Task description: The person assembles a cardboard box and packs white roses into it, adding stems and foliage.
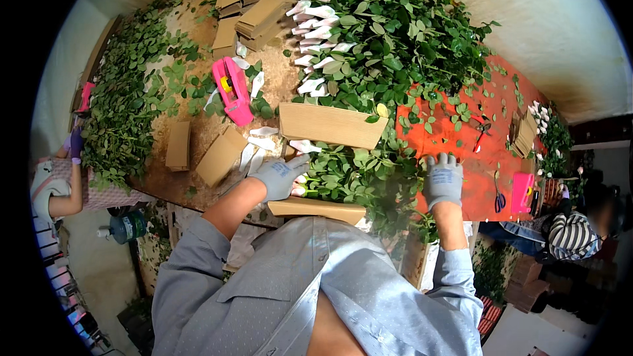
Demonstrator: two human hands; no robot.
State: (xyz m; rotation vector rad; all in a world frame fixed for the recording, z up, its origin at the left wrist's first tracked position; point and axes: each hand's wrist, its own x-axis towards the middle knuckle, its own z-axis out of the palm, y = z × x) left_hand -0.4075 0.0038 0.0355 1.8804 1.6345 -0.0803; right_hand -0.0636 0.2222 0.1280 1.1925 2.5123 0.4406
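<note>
My left hand (pixel 278 177), in a grey glove, lies with its fingers stretched over the bud end of a bunch of leafy rose stems (pixel 359 175). A few pale pink buds (pixel 299 186) show beside its fingers. My right hand (pixel 443 183), gloved alike, rests flat at the other end of the bunch, by the leaves on the red table covering. Its fingers point away from me. One corrugated cardboard piece (pixel 333 124) lies along the bunch's far side. Another cardboard piece (pixel 316 209) runs along its near side, at the table edge.
A large pile of rose stems (pixel 402 33) with white-sleeved buds lies beyond. Stacked cardboard (pixel 260 18), a pink tape dispenser (pixel 232 91), red-handled shears (pixel 483 133) and blue-handled scissors (pixel 500 199) are around it. Co-workers stand left (pixel 58 188) and right (pixel 573 234).
</note>
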